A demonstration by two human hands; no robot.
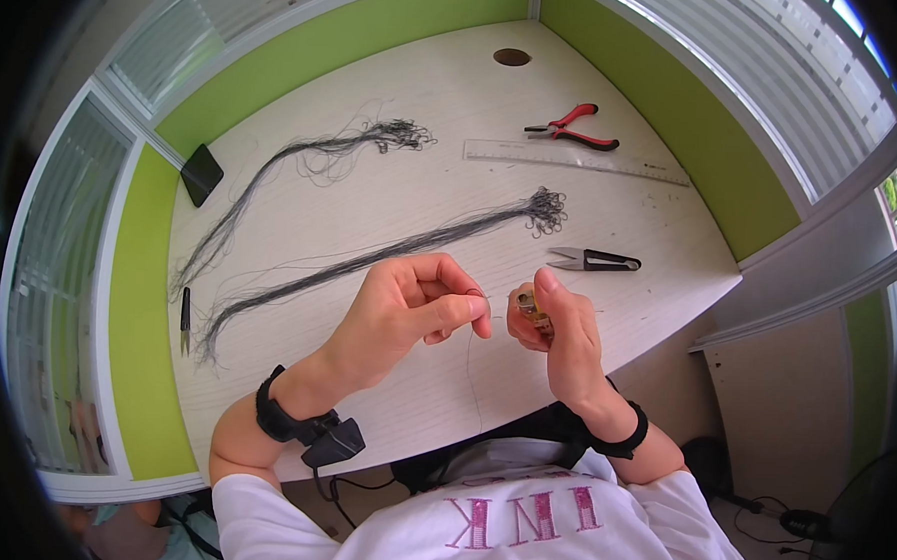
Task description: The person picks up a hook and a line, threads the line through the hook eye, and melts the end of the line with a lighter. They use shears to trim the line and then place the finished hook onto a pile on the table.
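Observation:
My left hand [407, 313] pinches a thin thread [473, 371] between thumb and forefinger, and the thread hangs down over the desk. Close to its right, my right hand [558, 330] is wrapped round a small lighter [533, 312] with a metal top, thumb raised beside it. Behind my hands a long bundle of dark threads [390, 249] with hooks [547, 212] at its right end lies diagonally. Small black-handled snips [597, 261] rest just beyond my right hand, blades pointing left.
Farther back lie a second hooked thread bundle [273, 167], a clear ruler [574, 160] and red-handled pliers [575, 127]. At the left are a black phone-like object [202, 175] and another pair of snips [185, 321]. Green partitions [657, 99] border the desk [402, 193].

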